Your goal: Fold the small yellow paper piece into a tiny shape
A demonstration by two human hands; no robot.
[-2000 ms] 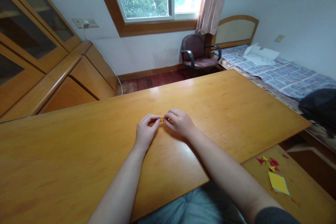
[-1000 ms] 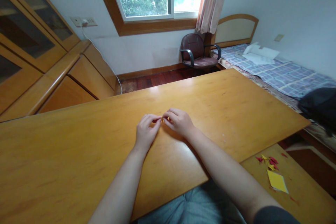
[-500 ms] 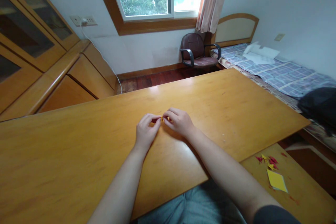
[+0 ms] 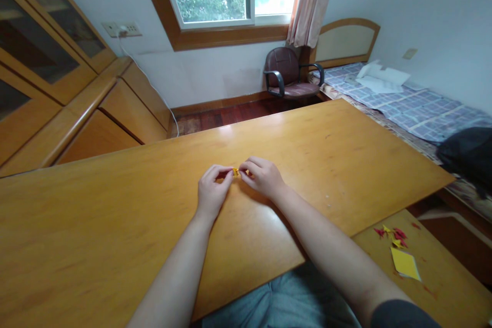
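A small yellow piece of folded paper (image 4: pixel 236 171) is pinched between my two hands, just above the wooden table (image 4: pixel 154 205). My left hand (image 4: pixel 213 189) grips its left side between thumb and fingertips. From the right, my right hand (image 4: pixel 262 177) closes thumb and fingers on the other side. Much of the paper is covered by the fingertips, so its exact folded shape cannot be made out.
On a lower surface at the right lie several small red and yellow folded paper figures (image 4: pixel 398 234) and a stack of yellow paper squares (image 4: pixel 405 264). Beyond the table stand a brown armchair (image 4: pixel 286 74) and a bed with a checked cover (image 4: pixel 415 107). Wooden cabinets (image 4: pixel 107 107) line the left.
My left hand has shifted slightly left, and more of the yellow paper shows between the fingertips. My right hand stays almost in place.
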